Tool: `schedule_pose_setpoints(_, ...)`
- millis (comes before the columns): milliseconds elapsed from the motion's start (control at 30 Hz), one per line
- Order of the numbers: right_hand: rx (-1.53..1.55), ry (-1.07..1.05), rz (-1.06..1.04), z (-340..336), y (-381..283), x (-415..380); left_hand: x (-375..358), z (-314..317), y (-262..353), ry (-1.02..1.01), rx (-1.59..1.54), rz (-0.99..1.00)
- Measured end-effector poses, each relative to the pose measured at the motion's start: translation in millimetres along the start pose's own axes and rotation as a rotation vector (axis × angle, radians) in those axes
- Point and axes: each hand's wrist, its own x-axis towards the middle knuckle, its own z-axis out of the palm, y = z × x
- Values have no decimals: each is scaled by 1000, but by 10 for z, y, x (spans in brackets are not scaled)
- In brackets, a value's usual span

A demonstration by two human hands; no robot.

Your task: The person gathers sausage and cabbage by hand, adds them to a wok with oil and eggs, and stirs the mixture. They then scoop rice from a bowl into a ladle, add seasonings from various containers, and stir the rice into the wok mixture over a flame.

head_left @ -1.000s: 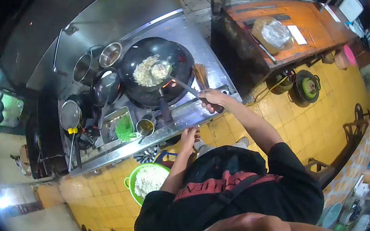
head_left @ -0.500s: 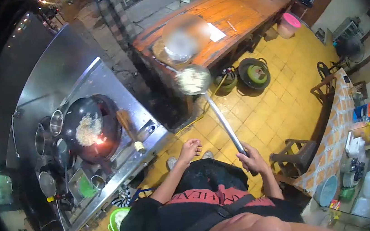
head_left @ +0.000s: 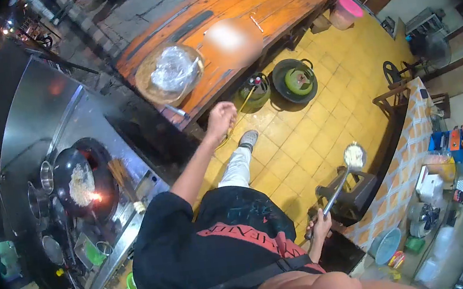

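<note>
My right hand [head_left: 321,227] is wrapped round the dark grip of a long-handled metal ladle [head_left: 354,156], held low at the right over a dark wooden stool. Pale food fills the ladle's bowl. Near the corner of the orange wooden table, my left hand [head_left: 222,120] is raised with its fingers curled; whether it holds anything is hidden. Beyond it, on the table [head_left: 249,0], a woven basket [head_left: 147,85] holds something wrapped in clear plastic [head_left: 174,68].
At the left, a black wok [head_left: 66,174] with pale food stands over a flame on the steel stove. A green gas cylinder [head_left: 254,93] and a large black pan [head_left: 295,100] are by the table. A dark stool [head_left: 357,196] stands near the tiled counter [head_left: 387,206].
The ladle has swung from beside the table down to the right with my right hand. My left hand has moved up toward the table corner. The view has shifted right, and one foot is further forward.
</note>
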Motion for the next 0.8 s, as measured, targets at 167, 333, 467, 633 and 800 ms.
schedule_pose_setpoints(167,142,143,155,123,132,712,1996,55,-90,309,188,186)
schedule_pose_setpoints(333,316,185,314,369,19,1092,3143,66,268,749,698,314)
schedule_pose_setpoints(467,285,327,470,502,-320,1276,3488,-68,301,829,1031,298)
schedule_pose_setpoints(633,232,348,508,619,-721,1615,3317,-61,350,642,1192,146)
schedule_pose_setpoints(800,157,362,525,741,-1052,1840,3160,-88,234,664,1182,300)
